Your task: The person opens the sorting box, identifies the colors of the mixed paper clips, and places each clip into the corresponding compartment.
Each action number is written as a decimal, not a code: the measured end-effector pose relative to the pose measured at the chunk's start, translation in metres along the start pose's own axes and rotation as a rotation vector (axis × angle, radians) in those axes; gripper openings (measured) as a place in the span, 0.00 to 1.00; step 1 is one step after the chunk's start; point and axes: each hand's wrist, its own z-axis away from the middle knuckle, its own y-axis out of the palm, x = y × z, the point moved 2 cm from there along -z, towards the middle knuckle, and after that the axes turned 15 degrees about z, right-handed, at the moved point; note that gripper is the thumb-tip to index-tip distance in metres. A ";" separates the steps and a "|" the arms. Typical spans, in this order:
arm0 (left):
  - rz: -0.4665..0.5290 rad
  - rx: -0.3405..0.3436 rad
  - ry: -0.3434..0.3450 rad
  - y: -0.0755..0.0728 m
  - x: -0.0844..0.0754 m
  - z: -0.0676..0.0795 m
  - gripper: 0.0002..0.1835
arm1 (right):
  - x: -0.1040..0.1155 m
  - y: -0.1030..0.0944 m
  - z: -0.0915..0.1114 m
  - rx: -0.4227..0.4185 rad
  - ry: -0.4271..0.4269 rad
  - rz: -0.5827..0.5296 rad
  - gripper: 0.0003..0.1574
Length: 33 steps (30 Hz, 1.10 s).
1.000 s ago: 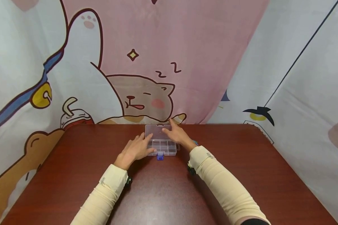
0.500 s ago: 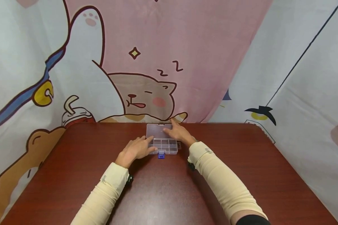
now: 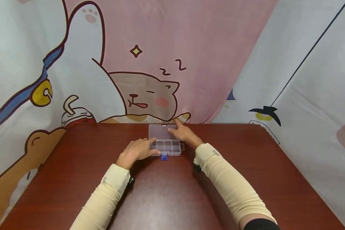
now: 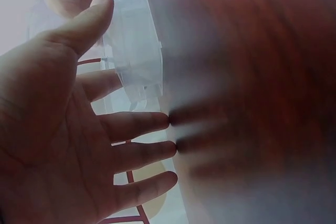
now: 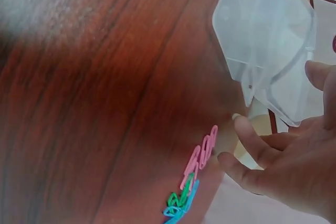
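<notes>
A clear plastic compartment box (image 3: 172, 154) lies on the table with its lid (image 3: 158, 131) swung back toward the wall. A blue latch (image 3: 164, 157) hangs at its front. My left hand (image 3: 136, 150) is at the box's left end, thumb at the front corner, fingers spread and nearly straight. In the left wrist view the middle and ring fingertips come down on the tabletop beside the box wall (image 4: 136, 45). My right hand (image 3: 185, 133) is at the lid's right edge, index finger extended, thumb over the lid. No compartment visibly holds anything.
Pink, green and blue paper clips (image 5: 191, 167) lie on the table beside the right hand, mostly hidden by it in the head view. The reddish-brown table (image 3: 161, 191) ends just behind the lid, against a printed cloth (image 3: 204, 64).
The head view has shifted slightly. My right thumb sits a little further right over the lid; the box and my left hand stay nearly the same.
</notes>
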 end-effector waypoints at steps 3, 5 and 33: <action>-0.001 -0.014 -0.005 -0.003 0.000 -0.001 0.42 | 0.001 -0.009 0.001 0.003 -0.007 0.001 0.48; -0.005 -0.019 -0.012 -0.005 0.000 -0.001 0.42 | 0.002 -0.016 0.003 0.007 -0.011 0.014 0.49; 0.010 -0.005 0.000 0.002 0.003 -0.005 0.42 | -0.113 -0.074 0.038 0.360 0.271 -0.049 0.24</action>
